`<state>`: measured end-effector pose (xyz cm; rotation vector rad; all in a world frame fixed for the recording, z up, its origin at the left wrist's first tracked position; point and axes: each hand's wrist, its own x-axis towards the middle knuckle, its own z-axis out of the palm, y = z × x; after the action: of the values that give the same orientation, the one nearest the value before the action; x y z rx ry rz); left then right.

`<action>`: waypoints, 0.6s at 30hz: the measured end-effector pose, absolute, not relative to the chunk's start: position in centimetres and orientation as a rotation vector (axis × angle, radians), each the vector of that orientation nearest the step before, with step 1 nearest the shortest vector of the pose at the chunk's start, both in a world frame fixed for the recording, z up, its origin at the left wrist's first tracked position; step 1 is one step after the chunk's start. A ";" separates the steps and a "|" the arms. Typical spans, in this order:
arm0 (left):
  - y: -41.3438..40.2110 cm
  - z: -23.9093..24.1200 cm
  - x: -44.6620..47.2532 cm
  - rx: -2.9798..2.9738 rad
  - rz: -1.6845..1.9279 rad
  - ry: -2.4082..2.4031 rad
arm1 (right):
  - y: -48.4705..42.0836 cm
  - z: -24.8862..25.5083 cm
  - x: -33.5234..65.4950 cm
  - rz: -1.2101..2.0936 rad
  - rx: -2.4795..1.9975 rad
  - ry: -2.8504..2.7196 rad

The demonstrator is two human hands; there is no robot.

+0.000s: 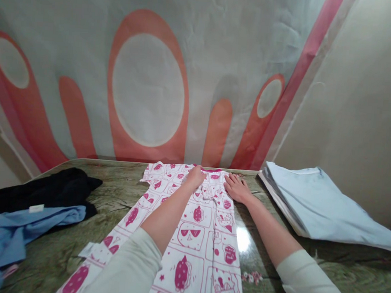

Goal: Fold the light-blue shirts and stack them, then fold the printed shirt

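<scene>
A white nightdress [188, 236] with a pink cartoon print lies spread on the table, its neckline at the far edge and its hem toward me. One short sleeve [156, 170] sticks out on the left. The right side is folded inward, with a fold line running down the length. Near the neckline, my left hand [195, 178] is closed on the fabric, fingers curled and partly hidden. My right hand [238, 188] lies flat at the nightdress's upper right edge, fingers spread, partly on the cloth and partly over the table.
On the left lie a crumpled black garment [60, 185] and a blue garment [40, 224] with a white label. A stack of folded pale blue and white clothes [326, 202] sits at the right. The wood-patterned table [121, 181] ends at a printed backdrop [202, 65].
</scene>
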<state>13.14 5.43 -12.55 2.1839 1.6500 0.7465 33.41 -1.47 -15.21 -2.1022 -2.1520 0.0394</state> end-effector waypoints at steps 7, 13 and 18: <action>5.7 -12.9 13.7 2.175 0.720 1.674 | -1.4 -15.2 33.6 0.060 -2.120 -2.139; 5.7 -12.7 13.6 2.136 0.763 1.762 | -1.6 -15.0 33.5 0.045 -2.120 -2.141; 5.9 -12.7 13.8 2.116 0.714 1.735 | -1.6 -15.0 33.3 0.043 -2.126 -2.148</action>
<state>13.77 5.92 -12.68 2.1160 1.7348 0.7139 33.30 -1.58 -14.97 -2.1259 -2.1477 0.0430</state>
